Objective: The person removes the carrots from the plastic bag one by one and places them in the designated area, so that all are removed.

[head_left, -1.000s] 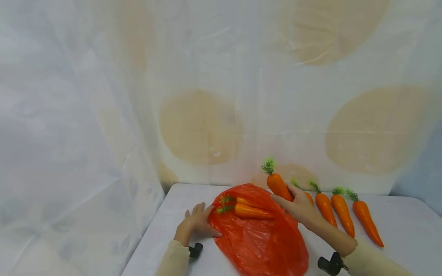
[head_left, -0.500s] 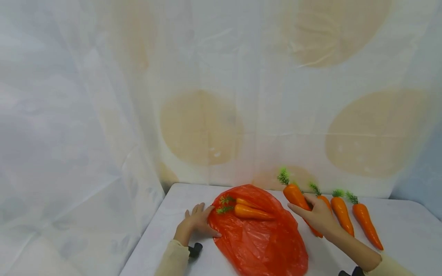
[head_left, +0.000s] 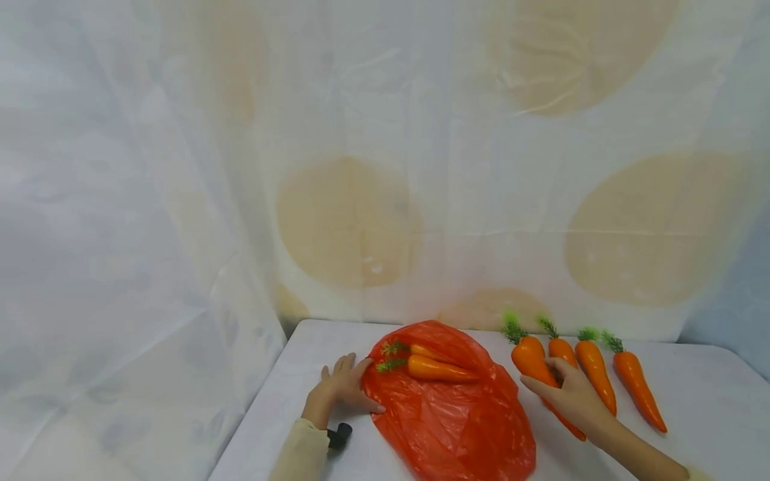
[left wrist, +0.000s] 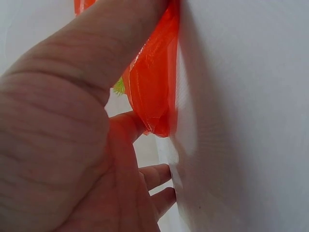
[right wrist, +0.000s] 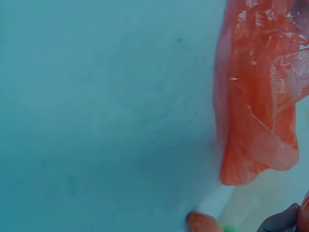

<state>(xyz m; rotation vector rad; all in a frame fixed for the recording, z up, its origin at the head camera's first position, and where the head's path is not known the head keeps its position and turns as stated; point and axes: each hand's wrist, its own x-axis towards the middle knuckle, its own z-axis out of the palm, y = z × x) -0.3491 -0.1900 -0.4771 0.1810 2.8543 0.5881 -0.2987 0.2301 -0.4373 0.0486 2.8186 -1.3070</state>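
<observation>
I work in a sheeted-off space, the room beyond unclear; spotted pale sheeting (head_left: 469, 147) hangs past the far and left edges of the white table (head_left: 710, 394).

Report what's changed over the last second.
The right hand and the carrot it holds have moved rightward and lower in the head view, away from the red bag. Nothing was visibly let go. The left hand at the bag's left edge and the two carrots inside stayed put.
</observation>
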